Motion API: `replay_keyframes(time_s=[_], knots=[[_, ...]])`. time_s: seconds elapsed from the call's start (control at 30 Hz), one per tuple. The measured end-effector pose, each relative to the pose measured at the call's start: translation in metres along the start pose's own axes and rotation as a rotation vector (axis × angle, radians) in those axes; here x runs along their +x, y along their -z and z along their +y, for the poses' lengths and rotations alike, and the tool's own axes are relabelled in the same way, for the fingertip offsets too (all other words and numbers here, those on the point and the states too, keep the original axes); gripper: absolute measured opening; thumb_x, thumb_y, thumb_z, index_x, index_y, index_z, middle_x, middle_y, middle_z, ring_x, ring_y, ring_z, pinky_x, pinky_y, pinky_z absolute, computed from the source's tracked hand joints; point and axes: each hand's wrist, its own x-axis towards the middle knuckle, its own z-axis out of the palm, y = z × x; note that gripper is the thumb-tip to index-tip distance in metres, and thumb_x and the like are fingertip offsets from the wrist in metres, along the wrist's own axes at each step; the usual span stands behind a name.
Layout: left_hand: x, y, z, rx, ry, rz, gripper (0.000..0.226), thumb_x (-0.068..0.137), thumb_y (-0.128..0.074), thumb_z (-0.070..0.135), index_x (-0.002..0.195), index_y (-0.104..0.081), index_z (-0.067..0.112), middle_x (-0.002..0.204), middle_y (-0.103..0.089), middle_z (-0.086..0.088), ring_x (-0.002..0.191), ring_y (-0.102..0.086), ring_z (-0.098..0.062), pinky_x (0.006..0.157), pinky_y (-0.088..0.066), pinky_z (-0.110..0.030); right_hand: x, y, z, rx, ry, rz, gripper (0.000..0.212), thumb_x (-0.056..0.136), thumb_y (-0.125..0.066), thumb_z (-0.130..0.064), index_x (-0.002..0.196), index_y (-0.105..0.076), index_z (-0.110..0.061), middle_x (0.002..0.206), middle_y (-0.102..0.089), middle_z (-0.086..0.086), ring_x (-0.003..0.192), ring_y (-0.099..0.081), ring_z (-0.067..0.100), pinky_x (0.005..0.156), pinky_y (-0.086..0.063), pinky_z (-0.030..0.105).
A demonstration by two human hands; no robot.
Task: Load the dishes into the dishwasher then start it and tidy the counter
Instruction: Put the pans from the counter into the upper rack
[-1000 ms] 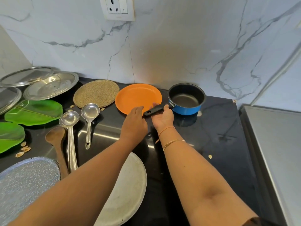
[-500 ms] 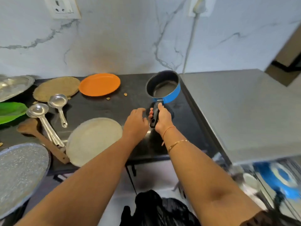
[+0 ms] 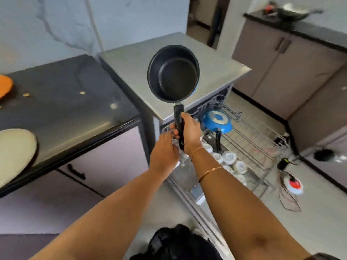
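Saucepan [image 3: 173,74] off the counter [image 3: 65,102], bound for the dishwasher rack [image 3: 253,132]

Half a second earlier it stood on the black counter. At this moment the right hand [image 3: 187,132] gripped its handle and held it in the air above the pulled-out rack. The left hand [image 3: 165,149] hovered just beside the handle, fingers loosely curled, holding nothing. Racking it looked like the next step, and an orange plate [image 3: 4,85] still waited.

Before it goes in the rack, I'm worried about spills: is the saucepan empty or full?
Empty. The saucepan, gripped in the right hand, faces the camera, showing only bare dark interior.
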Motion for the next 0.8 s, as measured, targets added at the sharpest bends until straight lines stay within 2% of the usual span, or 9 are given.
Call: replay_keyframes(time_s=[0.13, 0.2, 0.27, 0.37, 0.47, 0.53, 0.6, 0.8], knots=[[0.001, -0.067, 0.04, 0.069, -0.052, -0.202, 0.035, 0.09, -0.046, 0.012, 0.125, -0.049, 0.019, 0.127, -0.049, -0.006, 0.115, -0.049, -0.027, 0.089, -0.045, -0.04, 0.008, 0.085, -0.021, -0.114, 0.12, 0.175, 0.036, 0.096, -0.046, -0.023, 0.065, -0.052, -0.007, 0.053, -0.052, 0.013, 0.038, -0.04, 0.017, 0.038, -0.032, 0.021], [0.003, -0.101, 0.059, 0.092, -0.019, -0.305, 0.041, 0.088, -0.048, 0.013, 0.129, -0.047, 0.016, 0.131, -0.047, -0.009, 0.117, -0.048, -0.03, 0.093, -0.044, -0.041, 0.018, 0.131, -0.026, -0.202, 0.138, 0.266, 0.037, 0.096, -0.049, -0.026, 0.066, -0.056, -0.005, 0.055, -0.053, 0.014, 0.041, -0.042, 0.017, 0.04, -0.035, 0.022], [0.002, -0.132, 0.072, 0.194, 0.057, -0.418, 0.048, 0.087, -0.051, 0.017, 0.133, -0.039, 0.015, 0.136, -0.042, -0.011, 0.122, -0.045, -0.031, 0.098, -0.042, -0.041, 0.026, 0.177, -0.03, -0.368, 0.166, 0.324, 0.038, 0.094, -0.052, -0.03, 0.066, -0.06, -0.007, 0.057, -0.055, 0.014, 0.045, -0.045, 0.018, 0.047, -0.039, 0.026], [-0.004, -0.176, 0.082, 0.38, 0.143, -0.562, 0.059, 0.09, -0.053, 0.029, 0.14, -0.029, 0.008, 0.145, -0.034, -0.013, 0.133, -0.035, -0.029, 0.111, -0.031, -0.039, 0.037, 0.246, -0.038, -0.711, 0.19, 0.346, 0.035, 0.094, -0.052, -0.032, 0.062, -0.06, -0.02, 0.058, -0.058, 0.01, 0.054, -0.05, 0.018, 0.057, -0.041, 0.028], [-0.007, -0.211, 0.085, 0.451, 0.207, -0.626, 0.067, 0.095, -0.047, 0.03, 0.147, -0.015, 0.003, 0.152, -0.021, -0.019, 0.142, -0.019, -0.032, 0.118, -0.016, -0.04, 0.054, 0.306, -0.04, -1.005, 0.131, 0.29, 0.029, 0.095, -0.048, -0.038, 0.083, -0.067, -0.019, 0.059, -0.058, 0.005, 0.061, -0.053, 0.021, 0.058, -0.039, 0.028], [-0.006, -0.23, 0.083, 0.495, 0.218, -0.654, 0.068, 0.097, -0.041, 0.03, 0.148, -0.006, 0.002, 0.155, -0.008, -0.02, 0.145, -0.005, -0.034, 0.119, -0.007, -0.042, 0.068, 0.335, -0.034, -1.194, 0.069, 0.27, 0.027, 0.096, -0.044, -0.043, 0.095, -0.065, -0.027, 0.061, -0.054, -0.001, 0.065, -0.054, 0.022, 0.055, -0.037, 0.026], [-0.005, -0.243, 0.079, 0.519, 0.229, -0.638, 0.068, 0.097, -0.04, 0.029, 0.148, -0.004, 0.002, 0.156, -0.004, -0.018, 0.145, 0.0, -0.034, 0.119, -0.004, -0.042, 0.082, 0.354, -0.025, -1.342, 0.033, 0.265, 0.033, 0.097, -0.039, -0.044, 0.112, -0.062, -0.027, 0.07, -0.056, -0.001, 0.069, -0.054, 0.022, 0.054, -0.035, 0.025], [-0.015, -0.271, 0.059, 0.647, 0.324, -0.691, 0.07, 0.098, -0.032, 0.027, 0.147, 0.008, -0.002, 0.154, 0.015, -0.022, 0.142, 0.017, -0.037, 0.116, 0.007, -0.044, 0.124, 0.384, 0.004, -1.404, -0.044, 0.327, 0.039, 0.099, -0.038, -0.039, 0.132, -0.05, -0.023, 0.083, -0.059, 0.006, 0.072, -0.055, 0.024, 0.061, -0.042, 0.029]])
